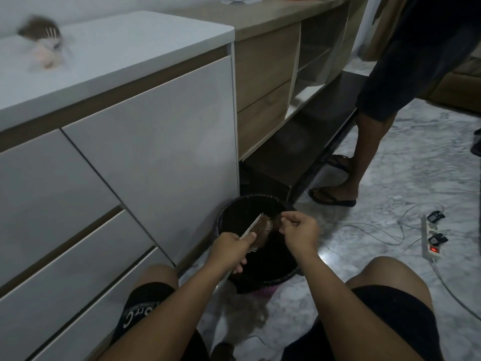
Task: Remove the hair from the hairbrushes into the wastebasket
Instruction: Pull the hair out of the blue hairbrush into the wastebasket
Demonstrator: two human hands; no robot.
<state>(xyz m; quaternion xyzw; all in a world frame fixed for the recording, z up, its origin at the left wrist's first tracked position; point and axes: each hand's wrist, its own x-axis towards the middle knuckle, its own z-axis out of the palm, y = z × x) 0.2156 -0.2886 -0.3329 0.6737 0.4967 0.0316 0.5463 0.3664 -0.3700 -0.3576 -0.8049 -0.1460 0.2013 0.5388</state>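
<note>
Squatting person w/ both arms out over a black wastebasket (229, 212) that stands on the marble floor (390, 178), right against the white drawer cabinet (145, 142). Left hand (229, 250) clenched round the handle of a paddle hairbrush (261, 229), thumb on top; brush head tilts up & sits above the basket opening, bristle side toward the right hand (300, 231). Brown hair matted in the bristles. Right hand's thumb & forefinger pinched together just past the brush tip, on a small tuft of hair (278, 220), other fingers curled. Basket inside is dark, can't tell what's in it. Pink-purple item (264, 291) peeks from under the basket's near rim. On the cabinet top, far left, a blurred 2nd hairbrush (45, 44) w/ hair in it, well apart from the hands. Another person's legs in flip-flops (335, 198) stand near the low dark shelf. Power strip (430, 237) w/ lit red switch lies on floor at right.
</note>
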